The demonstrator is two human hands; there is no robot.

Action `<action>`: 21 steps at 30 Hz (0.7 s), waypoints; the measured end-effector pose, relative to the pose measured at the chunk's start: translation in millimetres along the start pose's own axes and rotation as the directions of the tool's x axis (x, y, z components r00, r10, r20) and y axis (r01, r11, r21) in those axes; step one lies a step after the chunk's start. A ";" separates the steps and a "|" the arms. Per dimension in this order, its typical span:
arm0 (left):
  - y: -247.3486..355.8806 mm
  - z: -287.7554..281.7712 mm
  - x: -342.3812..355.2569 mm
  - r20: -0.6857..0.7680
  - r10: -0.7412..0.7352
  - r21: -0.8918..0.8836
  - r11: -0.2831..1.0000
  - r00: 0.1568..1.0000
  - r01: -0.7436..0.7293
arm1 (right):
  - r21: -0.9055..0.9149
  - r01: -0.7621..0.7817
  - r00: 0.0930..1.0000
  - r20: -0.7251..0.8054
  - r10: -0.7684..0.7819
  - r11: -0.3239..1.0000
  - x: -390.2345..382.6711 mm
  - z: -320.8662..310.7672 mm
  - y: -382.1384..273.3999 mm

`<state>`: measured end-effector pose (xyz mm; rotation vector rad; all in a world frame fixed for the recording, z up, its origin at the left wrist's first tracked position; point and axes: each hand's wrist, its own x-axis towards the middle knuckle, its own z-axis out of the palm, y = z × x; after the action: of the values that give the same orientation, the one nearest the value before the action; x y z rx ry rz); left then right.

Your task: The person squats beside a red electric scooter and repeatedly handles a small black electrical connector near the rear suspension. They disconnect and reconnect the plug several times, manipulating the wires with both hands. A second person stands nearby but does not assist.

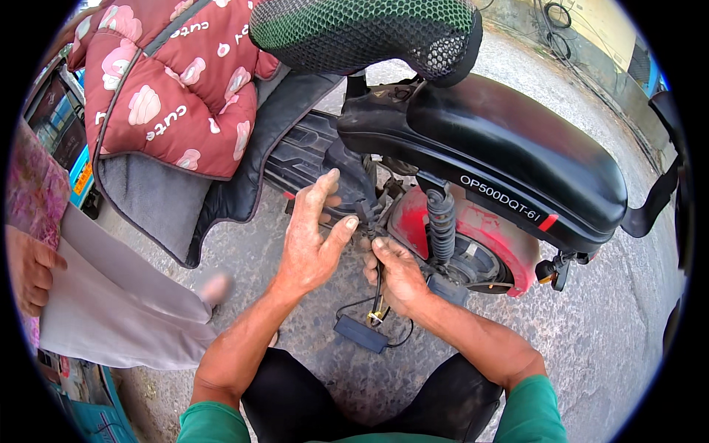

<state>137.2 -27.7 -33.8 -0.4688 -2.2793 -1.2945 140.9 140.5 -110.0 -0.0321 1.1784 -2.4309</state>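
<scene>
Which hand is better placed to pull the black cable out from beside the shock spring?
Probably the right hand: it already grips the thin black cable beside the black coiled shock spring. The left hand is open, fingers spread against the black scooter body panel.

place: outdoor roadside repair spot | ground: rough grey pavement (pixel 605 325) across lower frame | centre: parked black-and-red electric scooter (pixel 509 162) | upper left: quilted red cover (pixel 170 88) | upper right: wall with loose cables (pixel 561 29)

Red patterned quilted cover (pixel 173 81), mesh-covered saddle (pixel 365 29), bystander's grey trousers (pixel 111 295)
</scene>
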 end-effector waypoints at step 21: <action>-8.5 4.9 1.3 0.173 -0.159 -0.084 0.981 0.972 0.175 | -0.029 -0.047 0.999 0.006 0.047 0.998 -2.7 -5.9 -2.3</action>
<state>130.7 -27.6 -41.2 -0.4404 -2.4437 -1.5078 141.2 147.2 -111.6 -0.0204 1.1979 -2.3717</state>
